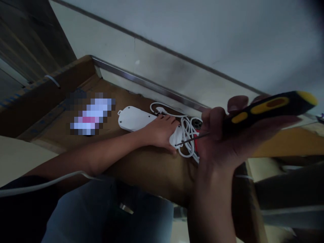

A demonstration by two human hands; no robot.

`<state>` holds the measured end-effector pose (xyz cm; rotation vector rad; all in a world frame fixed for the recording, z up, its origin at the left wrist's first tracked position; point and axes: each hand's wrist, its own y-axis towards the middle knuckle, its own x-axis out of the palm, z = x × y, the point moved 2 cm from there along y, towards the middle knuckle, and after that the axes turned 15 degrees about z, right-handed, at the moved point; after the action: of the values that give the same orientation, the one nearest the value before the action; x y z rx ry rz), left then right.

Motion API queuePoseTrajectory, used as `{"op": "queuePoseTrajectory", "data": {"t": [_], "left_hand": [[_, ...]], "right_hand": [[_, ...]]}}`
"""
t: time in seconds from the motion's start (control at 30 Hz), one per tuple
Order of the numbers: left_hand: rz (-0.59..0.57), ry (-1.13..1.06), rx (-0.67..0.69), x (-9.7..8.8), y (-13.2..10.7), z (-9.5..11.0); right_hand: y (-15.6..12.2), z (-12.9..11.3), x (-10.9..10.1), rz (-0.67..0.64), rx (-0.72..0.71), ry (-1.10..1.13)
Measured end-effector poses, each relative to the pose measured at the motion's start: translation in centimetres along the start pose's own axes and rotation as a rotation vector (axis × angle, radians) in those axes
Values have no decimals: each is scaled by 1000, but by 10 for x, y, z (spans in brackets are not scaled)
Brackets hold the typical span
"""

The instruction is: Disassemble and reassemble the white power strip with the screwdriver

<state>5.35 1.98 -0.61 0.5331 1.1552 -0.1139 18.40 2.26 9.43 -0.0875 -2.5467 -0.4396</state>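
A white power strip [134,118] lies face down on a brown table [152,168], with its white cord [188,130] coiled at its right end. My left hand [162,131] rests on the strip's right part, fingers laid flat over it and pressing it down. My right hand [227,141] is raised close to the camera and closed around a screwdriver [268,107] with a black and yellow handle. Its thin metal shaft points left and down, and the tip hovers just above the strip's right end.
A pixelated packet [91,116] lies on the table left of the strip. A metal rail [141,79] edges the table along a pale wall [202,40]. A white cable [50,180] crosses my lap, and a dark wooden panel [30,33] stands at the far left.
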Motion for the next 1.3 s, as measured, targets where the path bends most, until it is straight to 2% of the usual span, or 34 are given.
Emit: {"op": "queuePoseTrajectory", "data": {"t": [0.1,0.17,0.27,0.37,0.43,0.57,0.63,0.77,0.87,0.93,1.07,1.23,1.3], "left_hand": [[27,-7,12,2,0,-1],[31,-9,12,2,0,-1],[10,-8,1,1,0,0],[-4,-10,-1,-1,0,0],[-5,-11,0,-2,1,1],[-7,-7,-14,-2,0,1],[-2,-7,-12,-1,0,1],[9,-10,-3,0,0,1],[0,-5,-7,0,0,1],[0,-3,-5,0,0,0],[26,-1,6,0,-1,0],[31,9,13,2,-1,0],[25,10,14,2,-1,0]], "right_hand": [[1,-2,5,22,-35,91],[2,-3,7,0,9,86],[0,-5,6,-102,146,67],[-4,-7,3,-223,168,100],[-4,-3,2,-229,120,104],[5,7,2,-120,-103,159],[9,9,1,-118,-136,166],[4,3,-3,-248,95,109],[0,-1,-8,-296,136,157],[2,3,-10,-305,93,177],[9,9,-7,-227,-105,207],[1,1,-1,-214,127,66],[-1,-2,-1,-235,136,108]]}}
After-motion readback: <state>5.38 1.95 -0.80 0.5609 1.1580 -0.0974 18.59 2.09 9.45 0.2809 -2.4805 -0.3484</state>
